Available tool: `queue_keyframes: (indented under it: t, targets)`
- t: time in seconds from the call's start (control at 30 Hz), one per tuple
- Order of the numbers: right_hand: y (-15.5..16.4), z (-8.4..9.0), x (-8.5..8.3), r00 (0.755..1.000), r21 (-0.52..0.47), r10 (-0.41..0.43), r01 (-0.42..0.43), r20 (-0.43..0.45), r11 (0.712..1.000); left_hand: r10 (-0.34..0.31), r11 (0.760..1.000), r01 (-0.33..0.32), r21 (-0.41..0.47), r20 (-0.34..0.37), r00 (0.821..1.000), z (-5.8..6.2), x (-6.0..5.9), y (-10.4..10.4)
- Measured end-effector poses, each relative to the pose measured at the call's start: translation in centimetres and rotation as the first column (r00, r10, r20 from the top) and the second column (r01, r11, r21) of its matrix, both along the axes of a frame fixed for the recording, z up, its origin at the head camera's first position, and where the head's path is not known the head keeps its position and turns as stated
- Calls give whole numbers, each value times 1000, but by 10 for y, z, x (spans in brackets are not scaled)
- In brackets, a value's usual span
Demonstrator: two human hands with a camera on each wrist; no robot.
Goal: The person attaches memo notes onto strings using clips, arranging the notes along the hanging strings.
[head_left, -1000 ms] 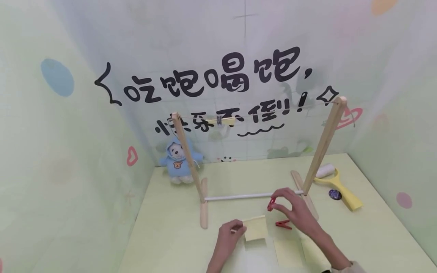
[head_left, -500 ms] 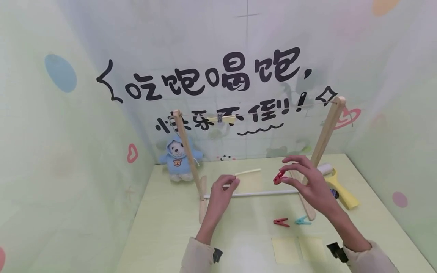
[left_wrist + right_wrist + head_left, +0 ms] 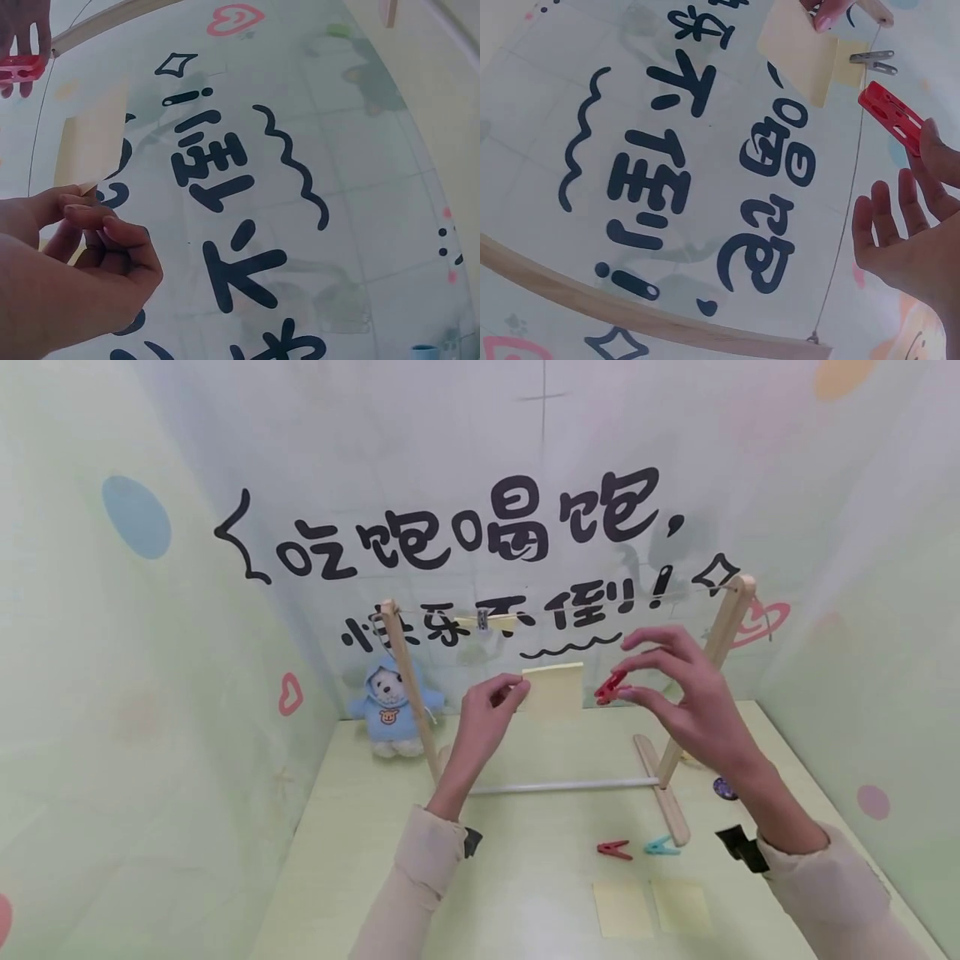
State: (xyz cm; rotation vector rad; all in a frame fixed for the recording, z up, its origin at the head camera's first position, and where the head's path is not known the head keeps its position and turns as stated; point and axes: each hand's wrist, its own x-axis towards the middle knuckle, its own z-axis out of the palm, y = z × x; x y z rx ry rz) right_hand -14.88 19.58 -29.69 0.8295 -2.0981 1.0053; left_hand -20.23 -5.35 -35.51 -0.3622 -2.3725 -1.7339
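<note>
My left hand (image 3: 487, 714) pinches a pale yellow sticky note (image 3: 553, 692) by its left edge, raised in front of the wooden frame; its top edge is folded over. To its right, my right hand (image 3: 686, 702) holds a red clothespin (image 3: 891, 114) between thumb and index finger, the other fingers spread. A thin string (image 3: 849, 217) runs between the frame's two posts, above both hands in the head view. Clipped to that string is another yellow note (image 3: 506, 622), held by a grey clothespin (image 3: 482, 619).
On the table lie a red clothespin (image 3: 615, 849), a teal clothespin (image 3: 663, 846) and two yellow notes (image 3: 622, 910). A plush bear in a blue hoodie (image 3: 390, 710) sits behind the left post (image 3: 408, 681). A white crossbar (image 3: 562, 786) joins the frame's feet. A dark round object (image 3: 725, 788) lies at right.
Both hands have risen from low over the table toward the string, carrying the yellow note and the red clothespin. The grips look the same.
</note>
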Motion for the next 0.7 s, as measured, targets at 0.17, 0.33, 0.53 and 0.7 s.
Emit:
queue_keyframes:
  t: [0.17,0.33,0.53,0.7]
  targets:
    - [-10,28,-16,999,6,5,-5,-43,1000,-25,1000,25,9,-21,999,17,-7,1]
    - [-20,48,-34,996,-11,6,-7,-83,1000,-36,999,36,33,-21,999,26,-12,5]
    - [-28,62,-53,996,-44,-25,21,-81,999,-5,995,10,96,-57,998,34,-17,12]
    - [-30,67,-63,998,-45,-47,45,-47,998,25,990,-17,137,-62,998,37,-21,16]
